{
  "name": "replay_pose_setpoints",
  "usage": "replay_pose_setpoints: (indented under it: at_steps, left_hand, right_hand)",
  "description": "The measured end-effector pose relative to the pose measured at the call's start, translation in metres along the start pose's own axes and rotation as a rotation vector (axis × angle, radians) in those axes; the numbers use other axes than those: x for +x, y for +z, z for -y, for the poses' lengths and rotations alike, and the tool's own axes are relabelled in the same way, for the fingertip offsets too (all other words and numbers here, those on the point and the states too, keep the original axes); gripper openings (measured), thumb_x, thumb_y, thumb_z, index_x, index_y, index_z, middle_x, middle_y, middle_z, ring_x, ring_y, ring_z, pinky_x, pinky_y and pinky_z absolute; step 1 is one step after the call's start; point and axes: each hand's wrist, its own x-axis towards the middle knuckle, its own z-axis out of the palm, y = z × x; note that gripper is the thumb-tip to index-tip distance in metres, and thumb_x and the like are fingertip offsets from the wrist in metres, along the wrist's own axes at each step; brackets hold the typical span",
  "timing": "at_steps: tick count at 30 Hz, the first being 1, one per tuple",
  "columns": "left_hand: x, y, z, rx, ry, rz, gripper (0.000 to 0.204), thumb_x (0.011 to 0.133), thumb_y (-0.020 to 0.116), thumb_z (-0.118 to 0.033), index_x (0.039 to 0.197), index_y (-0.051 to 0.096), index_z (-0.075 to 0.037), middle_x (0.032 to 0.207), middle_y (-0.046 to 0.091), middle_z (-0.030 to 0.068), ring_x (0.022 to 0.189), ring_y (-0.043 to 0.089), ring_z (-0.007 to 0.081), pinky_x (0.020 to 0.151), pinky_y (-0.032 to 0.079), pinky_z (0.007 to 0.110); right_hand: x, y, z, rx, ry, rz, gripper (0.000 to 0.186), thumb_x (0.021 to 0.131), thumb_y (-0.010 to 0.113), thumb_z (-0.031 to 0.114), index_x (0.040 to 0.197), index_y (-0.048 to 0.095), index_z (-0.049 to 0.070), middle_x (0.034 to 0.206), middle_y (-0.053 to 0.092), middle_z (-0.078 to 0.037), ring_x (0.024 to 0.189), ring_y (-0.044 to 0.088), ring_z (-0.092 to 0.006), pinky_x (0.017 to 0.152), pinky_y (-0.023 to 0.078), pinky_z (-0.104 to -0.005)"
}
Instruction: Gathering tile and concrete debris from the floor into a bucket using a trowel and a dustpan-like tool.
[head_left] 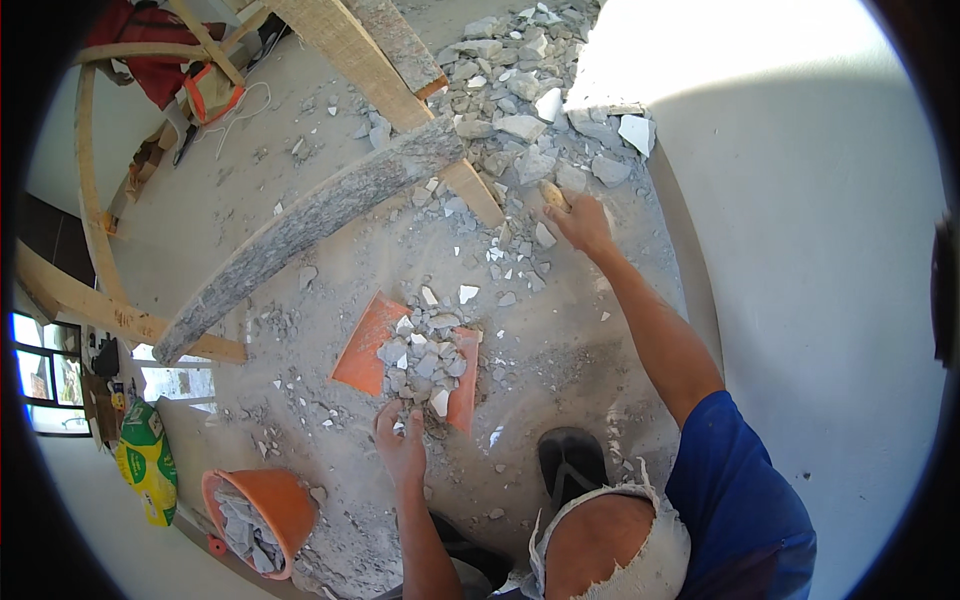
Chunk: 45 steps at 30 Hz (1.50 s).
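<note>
Broken grey and white rubble (425,365) lies heaped on an orange sheet-like piece (361,350), which shows on both sides of the heap. At the near edge of this heap is my left hand (402,450), its thumb and fingers apart and nothing visible in them. My right hand (582,224) is stretched forward to the large rubble pile (520,128) by the wall. Its fingers are closed round a short tan, wooden-looking piece (552,194); whatever is at its far end cannot be made out among the chunks.
An orange bucket (290,505) with rubble inside leans at the lower left, near a green and yellow sack (148,462). Dusty wooden beams (310,235) cross the left and top. A white wall (800,260) stands at right. My sandalled foot (572,465) is near the heap.
</note>
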Motion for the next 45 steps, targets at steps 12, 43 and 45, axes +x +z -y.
replay_pose_setpoints:
  at_steps: [12,43,45]
  left_hand:
    - [0.007,0.029,-0.022,0.071,0.061,0.016,0.039,0.086,0.073,-0.013,0.121,0.064,0.002,0.126,0.06,0.0175,0.118,0.057,0.0313,0.103,0.044,0.041]
    - [0.096,-0.109,-0.097,0.308,0.308,0.253,0.021,0.094,0.052,-0.005,0.108,0.065,0.004,0.098,0.067,0.0259,0.086,0.066,0.0461,0.074,0.053,0.049]
    - [0.082,-0.142,-0.095,0.208,0.265,0.18,0.024,0.093,0.053,-0.001,0.113,0.065,0.004,0.102,0.068,0.0268,0.088,0.066,0.0453,0.075,0.054,0.046]
  right_hand:
    - [-0.168,-0.073,0.115,-0.406,-0.19,0.284,0.028,0.091,0.067,0.023,0.11,0.058,0.005,0.101,0.065,-0.019,0.087,0.068,-0.0397,0.076,0.054,-0.0496]
    - [-0.232,0.043,0.166,0.247,0.413,0.594,0.05,0.081,0.047,-0.005,0.13,0.058,-0.004,0.109,0.068,-0.015,0.097,0.062,-0.0178,0.089,0.048,-0.0315]
    - [-0.228,0.034,0.198,0.163,0.356,0.641,0.045,0.082,0.048,-0.004,0.126,0.058,-0.004,0.104,0.067,-0.009,0.091,0.059,-0.0133,0.082,0.048,-0.0291]
